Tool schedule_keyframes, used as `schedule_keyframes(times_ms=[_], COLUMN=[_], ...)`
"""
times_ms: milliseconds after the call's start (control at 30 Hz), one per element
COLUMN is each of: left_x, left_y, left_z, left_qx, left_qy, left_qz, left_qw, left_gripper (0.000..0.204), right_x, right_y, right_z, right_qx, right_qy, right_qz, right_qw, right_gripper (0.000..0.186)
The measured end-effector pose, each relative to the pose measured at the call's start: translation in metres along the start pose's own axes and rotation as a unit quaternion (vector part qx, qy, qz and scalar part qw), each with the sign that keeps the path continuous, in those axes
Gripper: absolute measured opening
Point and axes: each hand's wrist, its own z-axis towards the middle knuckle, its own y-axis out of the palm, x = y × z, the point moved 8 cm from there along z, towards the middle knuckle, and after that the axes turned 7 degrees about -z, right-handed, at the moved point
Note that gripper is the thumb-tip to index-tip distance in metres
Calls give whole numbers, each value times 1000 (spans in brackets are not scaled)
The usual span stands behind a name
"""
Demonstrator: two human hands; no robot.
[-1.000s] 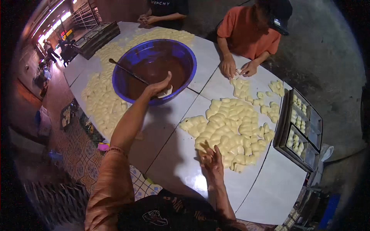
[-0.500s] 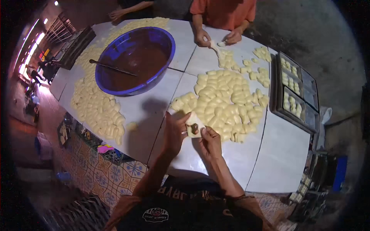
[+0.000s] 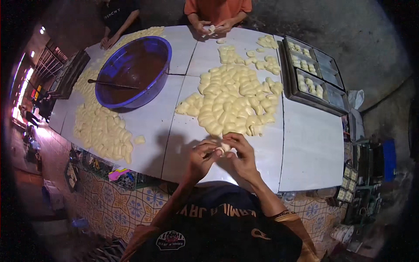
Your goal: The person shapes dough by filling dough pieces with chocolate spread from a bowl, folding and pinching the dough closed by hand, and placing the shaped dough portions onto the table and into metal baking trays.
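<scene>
My left hand [image 3: 203,159] and my right hand [image 3: 239,156] are closed together around a small piece of pale dough [image 3: 222,148], folded over, just above the near part of the tiled table. Past my fingers lies a broad cluster of pale dough pieces [image 3: 231,96], with another spread of dough [image 3: 100,133] along the left side. A blue basin [image 3: 148,91] of brown, thick-looking filling stands at the back left, a long-handled utensil [image 3: 104,83] resting in it.
A co-worker in orange [image 3: 217,11] handles dough across the table [image 3: 312,148]; another in dark clothing [image 3: 118,19] stands back left. Metal trays of dough pieces [image 3: 310,87] sit at the right, dark stacked trays [image 3: 65,78] at the left. Two distant figures are by a bright opening.
My left hand came out of the basin to join the right. Dough with brown filling, opened flat half a second ago, is now closed up between my fingers. The view has shifted.
</scene>
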Motion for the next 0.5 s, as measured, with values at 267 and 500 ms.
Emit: schedule_keyframes(times_ms=[267, 500], left_x=[-25, -48], left_y=[31, 17], left_z=[-15, -19], left_qx=[25, -90], left_qy=[-100, 89], left_qz=[-58, 252], left_qw=[993, 959], left_gripper=[16, 16], right_x=[45, 95], right_y=[-8, 9], right_z=[-47, -69], right_qx=[56, -216], right_qy=[242, 313], right_qz=[42, 145], right_qw=[968, 913], right_gripper=[38, 43])
